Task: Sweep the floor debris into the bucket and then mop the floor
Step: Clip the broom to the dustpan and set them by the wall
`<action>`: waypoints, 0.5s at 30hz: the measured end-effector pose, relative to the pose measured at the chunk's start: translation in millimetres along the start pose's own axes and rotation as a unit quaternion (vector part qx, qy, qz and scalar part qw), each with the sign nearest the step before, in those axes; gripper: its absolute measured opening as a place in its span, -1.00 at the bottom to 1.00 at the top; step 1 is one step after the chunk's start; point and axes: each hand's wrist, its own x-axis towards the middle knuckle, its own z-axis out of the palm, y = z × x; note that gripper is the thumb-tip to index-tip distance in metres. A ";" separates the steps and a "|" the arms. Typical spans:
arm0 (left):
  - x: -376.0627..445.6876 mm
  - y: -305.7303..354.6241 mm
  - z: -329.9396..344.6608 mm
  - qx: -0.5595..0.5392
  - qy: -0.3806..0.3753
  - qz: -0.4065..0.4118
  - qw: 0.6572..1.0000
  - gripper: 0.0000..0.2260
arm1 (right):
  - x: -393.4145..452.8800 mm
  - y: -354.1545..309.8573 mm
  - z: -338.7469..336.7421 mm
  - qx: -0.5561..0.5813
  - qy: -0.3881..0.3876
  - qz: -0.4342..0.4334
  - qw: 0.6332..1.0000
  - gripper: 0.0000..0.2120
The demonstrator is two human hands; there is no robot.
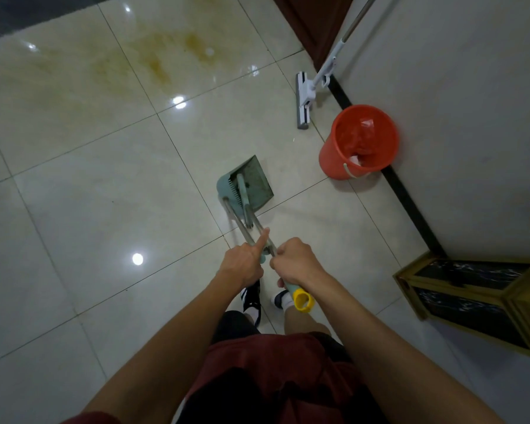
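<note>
A teal dustpan (pixel 256 180) stands on the glossy tile floor with the teal broom head (pixel 231 194) tucked at its mouth. Both metal handles run back toward me. My left hand (pixel 244 263) grips the dustpan handle, forefinger stretched along the pole. My right hand (pixel 294 260) grips the broom handle just above its yellow end cap (pixel 303 299). An orange bucket (pixel 340 166) lined with a red bag stands by the wall, right of the dustpan. A white flat mop (pixel 303 99) leans against the wall behind the bucket.
Yellow-brown stains (pixel 156 65) spread over the tiles at the far left. A white wall with a black skirting (pixel 410 203) runs along the right. A gold-framed dark cabinet (pixel 471 298) stands at the near right. A dark wooden door (pixel 312 22) is at the top. My feet (pixel 253 301) are below my hands.
</note>
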 end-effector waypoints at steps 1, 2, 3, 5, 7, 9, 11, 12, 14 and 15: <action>0.2 -1.4 3.2 -0.013 -0.003 -0.005 1.000 -0.16 | -1.1 1.1 3.9 -0.004 -0.002 0.001 1.000 -0.86; 0.3 -3.2 5.6 -0.026 -0.007 -0.011 1.000 -0.15 | -2.0 2.6 7.4 -0.011 -0.004 0.001 1.000 -0.86; 1.7 -5.6 8.2 -0.038 -0.013 -0.015 0.999 -0.15 | -2.1 4.5 10.5 -0.022 -0.007 -0.001 1.000 -0.85; 4.8 -10.5 11.8 -0.064 -0.038 -0.013 0.997 -0.17 | -1.4 8.2 14.6 -0.039 -0.014 -0.004 0.999 -0.77; 8.7 -13.7 13.4 -0.104 -0.074 -0.002 0.992 -0.22 | 0.2 10.6 16.2 -0.037 -0.022 -0.001 0.999 -0.69; 10.7 -15.5 12.0 -0.135 -0.110 0.002 0.985 -0.26 | 1.1 13.1 17.0 -0.039 -0.032 -0.001 0.999 -0.66; 12.9 -18.0 13.3 -0.143 -0.131 0.006 0.981 -0.27 | 1.1 14.6 17.0 -0.040 -0.038 -0.003 0.998 -0.65; 14.0 -19.1 14.5 -0.148 -0.137 0.007 0.979 -0.27 | 1.0 16.0 17.0 -0.034 -0.039 -0.004 0.999 -0.64; 16.0 -20.8 16.6 -0.158 -0.146 0.009 0.977 -0.24 | 1.0 19.8 17.6 -0.014 -0.043 -0.003 0.999 -0.64; 16.7 -21.5 16.7 -0.160 -0.151 0.012 0.975 -0.23 | 1.1 21.4 17.8 -0.007 -0.045 -0.004 0.999 -0.65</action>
